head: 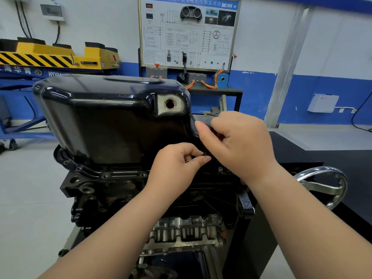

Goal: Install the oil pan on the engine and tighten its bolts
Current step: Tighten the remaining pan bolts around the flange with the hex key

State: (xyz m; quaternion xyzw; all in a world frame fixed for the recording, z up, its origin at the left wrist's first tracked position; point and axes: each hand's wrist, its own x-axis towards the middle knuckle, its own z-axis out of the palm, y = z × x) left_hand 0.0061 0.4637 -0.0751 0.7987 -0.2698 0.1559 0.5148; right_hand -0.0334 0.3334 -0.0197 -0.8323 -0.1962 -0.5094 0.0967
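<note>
At the flange of the oil pan [112,117] atop the engine [96,190], left hand [175,170] pinches a bolt [186,161], likely to start it; right hand [239,143] curls alongside (grip hidden).

— Where is the pan?
— The pan [112,117] sits on the engine [104,194]. Both hands are at its right side: the left hand [177,168], a bolt [186,161] in its fingers, just below the right hand [239,143].
— And around?
— Handwheel [326,186] right of the engine; board [189,33] behind; lift [56,55] behind, far left.
</note>
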